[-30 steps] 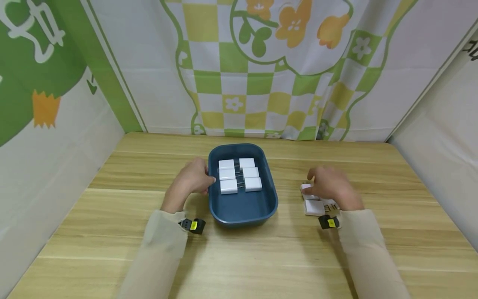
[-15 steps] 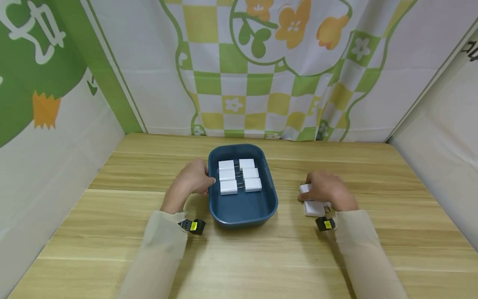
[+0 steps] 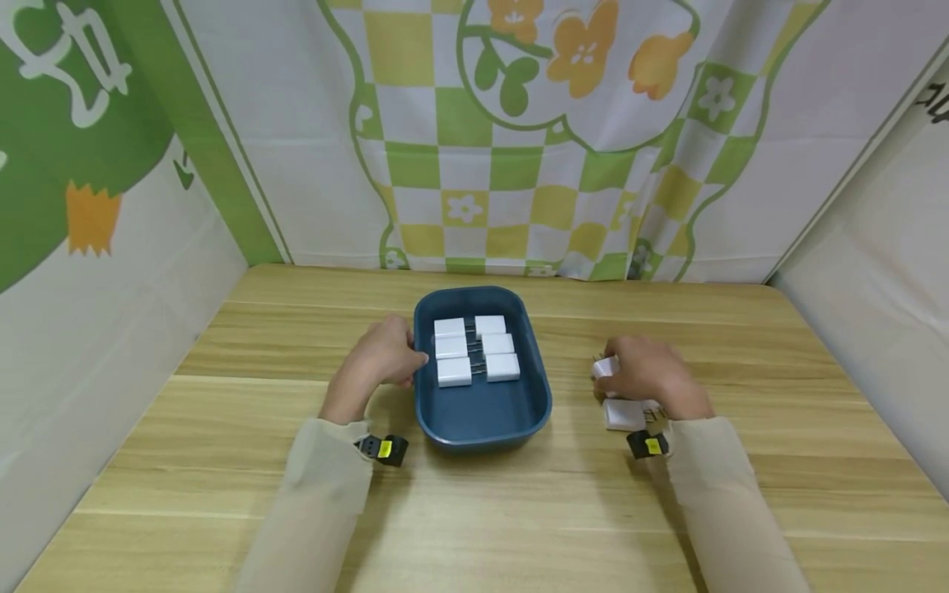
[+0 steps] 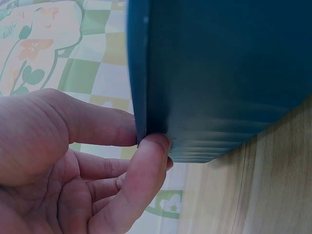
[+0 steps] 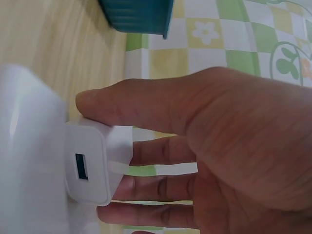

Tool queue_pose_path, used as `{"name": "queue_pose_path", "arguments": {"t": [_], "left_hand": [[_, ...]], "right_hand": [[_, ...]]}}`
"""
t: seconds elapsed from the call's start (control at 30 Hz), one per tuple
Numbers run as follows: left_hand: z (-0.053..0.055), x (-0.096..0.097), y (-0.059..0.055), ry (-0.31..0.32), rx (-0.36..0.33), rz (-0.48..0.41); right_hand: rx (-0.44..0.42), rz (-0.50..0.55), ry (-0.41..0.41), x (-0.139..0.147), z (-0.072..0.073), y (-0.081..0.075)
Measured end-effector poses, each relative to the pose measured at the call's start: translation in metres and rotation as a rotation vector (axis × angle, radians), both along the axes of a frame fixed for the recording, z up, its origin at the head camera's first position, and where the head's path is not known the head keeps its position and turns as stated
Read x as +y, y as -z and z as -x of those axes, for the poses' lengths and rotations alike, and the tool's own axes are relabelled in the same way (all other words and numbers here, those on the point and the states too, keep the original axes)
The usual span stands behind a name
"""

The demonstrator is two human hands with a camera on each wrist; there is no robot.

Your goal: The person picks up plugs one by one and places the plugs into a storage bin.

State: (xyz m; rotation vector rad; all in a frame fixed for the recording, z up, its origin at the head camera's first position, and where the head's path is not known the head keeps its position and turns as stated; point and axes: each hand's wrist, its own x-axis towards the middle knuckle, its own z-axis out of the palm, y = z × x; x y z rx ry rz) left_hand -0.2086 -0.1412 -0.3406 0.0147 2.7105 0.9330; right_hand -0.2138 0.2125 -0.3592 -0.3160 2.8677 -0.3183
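My left hand (image 3: 380, 354) pinches the left rim of a dark blue plastic bin (image 3: 482, 420). In the left wrist view, thumb and finger grip the bin's edge from both sides. Several white USB chargers (image 3: 454, 372) lie in the bin in two columns, prongs facing inward. To the right, my right hand (image 3: 652, 375) holds another USB charger (image 5: 92, 165) between thumb and fingers, low over the table. Its USB port faces the right wrist camera. Beside that hand lies a white charger (image 3: 624, 414); metal prongs and part of another show behind it, mostly hidden.
The wooden table (image 3: 474, 527) runs back to a patterned curtain (image 3: 511, 189). Fabric panels stand along its left and right sides. Bare wood lies between the bin and the right-hand chargers. The front of the bin's floor shows bare.
My right hand has closed its fingers on a charger at the back of the right-hand group and tilted it, prongs now showing at its far side. The left hand and bin stay put.
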Motion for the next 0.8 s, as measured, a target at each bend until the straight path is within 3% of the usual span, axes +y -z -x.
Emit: {"name": "queue_pose_path", "arguments": {"t": [0.8], "left_hand": [[0.0, 0.0, -0.001, 0.007, 0.004, 0.005]], "right_hand": [[0.212, 0.025, -0.111, -0.019, -0.026, -0.038]]}}
